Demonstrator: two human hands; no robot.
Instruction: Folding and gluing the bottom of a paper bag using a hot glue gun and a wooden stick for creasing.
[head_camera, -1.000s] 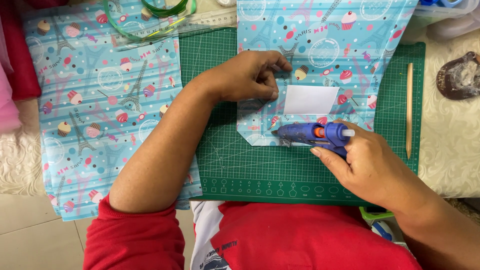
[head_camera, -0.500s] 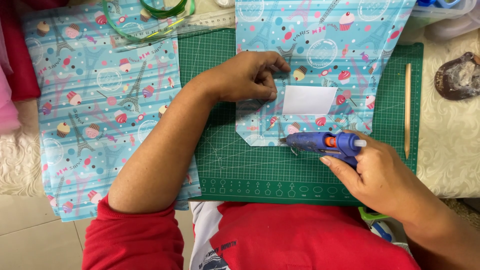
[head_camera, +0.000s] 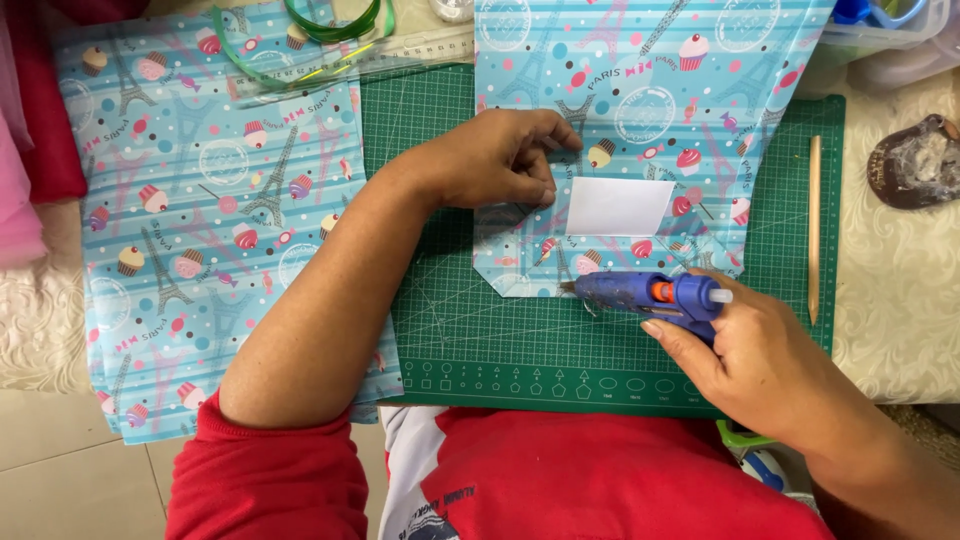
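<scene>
Head view: 2 hands, left hand on 1 folded paper, right hand around 1 glue gun.

We get bright, even, diffuse light from overhead, with only soft short shadows under the left hand and glue gun. Focus is sharp across the green cutting mat; no motion blur. We see mild sheen on the patterned paper and slight wide-angle stretch at the corners.
</scene>
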